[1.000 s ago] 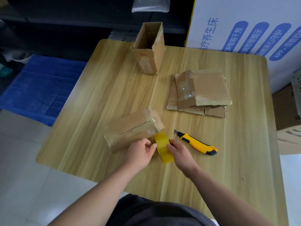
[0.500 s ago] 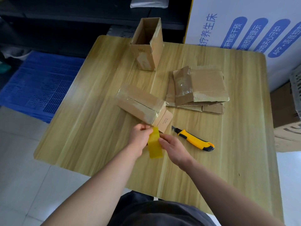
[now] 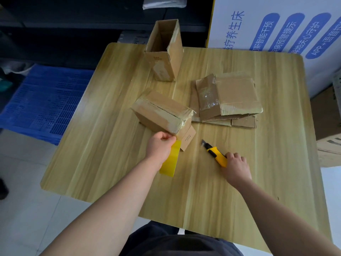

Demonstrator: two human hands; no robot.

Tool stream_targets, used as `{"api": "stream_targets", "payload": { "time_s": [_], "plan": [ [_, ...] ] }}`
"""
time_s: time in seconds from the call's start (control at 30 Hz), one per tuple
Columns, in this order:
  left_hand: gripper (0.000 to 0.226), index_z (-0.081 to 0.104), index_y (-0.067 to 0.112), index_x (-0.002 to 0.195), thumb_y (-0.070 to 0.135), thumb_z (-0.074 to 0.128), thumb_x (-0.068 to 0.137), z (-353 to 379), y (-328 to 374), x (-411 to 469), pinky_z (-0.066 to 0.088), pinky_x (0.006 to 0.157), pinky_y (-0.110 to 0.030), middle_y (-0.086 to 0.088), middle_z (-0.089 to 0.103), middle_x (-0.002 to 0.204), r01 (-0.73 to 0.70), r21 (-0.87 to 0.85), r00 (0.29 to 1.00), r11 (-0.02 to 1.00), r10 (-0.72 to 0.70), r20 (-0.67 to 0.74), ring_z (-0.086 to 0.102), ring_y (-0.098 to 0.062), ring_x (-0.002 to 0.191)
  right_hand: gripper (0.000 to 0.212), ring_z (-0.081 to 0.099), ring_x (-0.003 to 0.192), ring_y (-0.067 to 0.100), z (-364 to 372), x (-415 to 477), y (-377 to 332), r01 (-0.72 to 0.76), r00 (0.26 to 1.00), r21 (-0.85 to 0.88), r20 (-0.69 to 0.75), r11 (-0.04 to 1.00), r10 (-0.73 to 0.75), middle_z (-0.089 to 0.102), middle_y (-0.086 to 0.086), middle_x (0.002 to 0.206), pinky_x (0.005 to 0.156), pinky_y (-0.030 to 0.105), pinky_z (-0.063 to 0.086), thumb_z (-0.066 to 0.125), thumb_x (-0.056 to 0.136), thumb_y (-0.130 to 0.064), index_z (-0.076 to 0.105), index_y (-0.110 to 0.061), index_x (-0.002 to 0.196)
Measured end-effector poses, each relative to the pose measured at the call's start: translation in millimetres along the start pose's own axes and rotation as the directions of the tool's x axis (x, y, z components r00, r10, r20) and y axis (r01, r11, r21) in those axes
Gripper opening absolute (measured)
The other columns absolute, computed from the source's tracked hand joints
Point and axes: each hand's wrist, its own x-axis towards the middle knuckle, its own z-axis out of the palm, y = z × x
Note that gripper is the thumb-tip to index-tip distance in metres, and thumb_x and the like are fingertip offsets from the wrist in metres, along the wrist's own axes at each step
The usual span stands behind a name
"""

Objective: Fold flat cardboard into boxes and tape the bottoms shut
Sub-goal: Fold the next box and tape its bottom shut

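A folded cardboard box lies on its side mid-table, with shiny tape over its seam and near end. My left hand pinches the tape right at the box's near corner, and the yellow tape roll hangs below that hand. My right hand grips the rear of a yellow utility knife that lies on the table, blade end pointing toward the box. A stack of flat cardboard lies to the right of the box. An assembled box stands upright and open-topped at the table's far edge.
The wooden table has rounded corners and its near edge is close to my body. A blue plastic pallet lies on the floor at the left. A large white printed carton stands behind the table, and brown cartons at the right.
My right hand let go of the tape roll and moved right onto the utility knife. The left hand stays at the box corner with the tape. The box was turned earlier.
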Motion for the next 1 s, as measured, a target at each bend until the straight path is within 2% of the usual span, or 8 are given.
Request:
{"api": "stream_targets", "payload": {
  "time_s": [0.1,0.23,0.33,0.43,0.6,0.73,0.83,1.0],
  "plan": [
    [0.015,0.065,0.019,0.093,0.032,0.067,0.087,-0.2,1.6,3.9,0.040,0.064,-0.026,0.007,0.062,0.089,-0.010,0.021,1.000,1.000,0.010,0.013,0.056,-0.012,0.083,0.034,0.055,0.086,0.029,-18.7,-2.4,-10.4,0.045,0.999,0.341,-0.042,0.939,-0.032,0.046,0.008,0.110,0.073,0.038,0.046,0.055,0.094,-0.023,0.049,-0.010,0.125],
    [0.011,0.064,0.020,0.082,0.030,0.069,0.085,2.3,3.1,8.3,0.046,0.072,-0.030,0.005,0.064,0.085,-0.032,0.032,0.999,0.999,0.032,0.009,0.059,-0.017,0.081,0.025,0.052,0.075,0.025,-74.1,-10.3,-55.0,0.243,0.963,0.818,-0.267,0.521,-0.031,0.055,0.007,0.089,0.067,0.039,0.044,0.058,0.093,-0.028,0.054,-0.020,0.116],
    [0.015,0.061,0.022,0.074,0.028,0.070,0.084,6.0,9.3,10.0,0.043,0.069,-0.028,0.008,0.063,0.077,-0.052,0.071,0.998,0.996,0.053,-0.015,0.059,-0.018,0.079,0.026,0.058,0.079,0.020,-105.7,-7.4,-95.4,0.362,0.924,0.890,-0.303,0.277,-0.234,0.061,0.002,0.088,0.073,0.032,0.047,0.057,0.094,-0.024,0.057,-0.021,0.119],
    [0.016,0.059,0.023,0.073,0.026,0.071,0.083,6.1,15.1,12.0,0.040,0.068,-0.026,0.008,0.063,0.076,-0.087,0.108,0.996,0.990,0.089,-0.013,0.061,-0.020,0.081,0.021,0.058,0.080,0.012,-110.1,5.7,-119.8,0.362,0.897,0.879,-0.238,0.311,-0.371,0.061,-0.004,0.085,0.075,0.028,0.045,0.057,0.094,-0.021,0.060,-0.025,0.115],
    [0.016,0.066,0.022,0.086,0.033,0.076,0.080,-0.2,13.7,18.0,0.041,0.071,-0.025,0.006,0.069,0.092,-0.094,0.156,0.989,0.983,0.074,0.130,0.062,-0.016,0.087,0.026,0.056,0.076,0.011,-93.2,24.4,-113.9,0.285,0.928,0.864,-0.140,0.415,-0.345,0.059,-0.007,0.080,0.076,0.028,0.043,0.058,0.094,-0.021,0.058,-0.023,0.119],
    [0.014,0.066,0.022,0.085,0.031,0.075,0.081,-4.7,6.9,25.1,0.045,0.077,-0.026,0.002,0.069,0.096,-0.090,0.247,0.977,0.965,0.037,0.211,0.063,-0.018,0.092,0.033,0.054,0.079,0.015,-87.3,33.0,-118.0,0.302,0.930,0.815,-0.136,0.495,-0.343,0.059,-0.004,0.084,0.079,0.036,0.046,0.059,0.088,-0.037,0.058,-0.029,0.120],
    [0.013,0.065,0.023,0.083,0.033,0.073,0.083,-9.4,0.3,30.0,0.043,0.075,-0.023,0.001,0.070,0.095,-0.099,0.363,0.967,0.927,0.004,0.256,0.063,-0.017,0.089,0.032,0.049,0.075,0.014,-82.1,32.5,-124.8,0.349,0.914,0.745,-0.138,0.569,-0.381,0.055,-0.004,0.083,0.073,0.032,0.041,0.061,0.091,-0.034,0.057,-0.026,0.121],
    [0.012,0.065,0.023,0.085,0.032,0.072,0.084,-13.2,-1.3,32.5,0.038,0.072,-0.021,0.006,0.064,0.088,-0.151,0.380,0.952,0.913,0.030,0.305,0.059,-0.013,0.085,0.036,0.051,0.081,0.012,-82.1,30.5,-125.6,0.331,0.915,0.762,-0.114,0.557,-0.388,0.057,-0.007,0.091,0.076,0.027,0.041,0.061,0.093,-0.028,0.056,-0.026,0.128]
  ]
}}
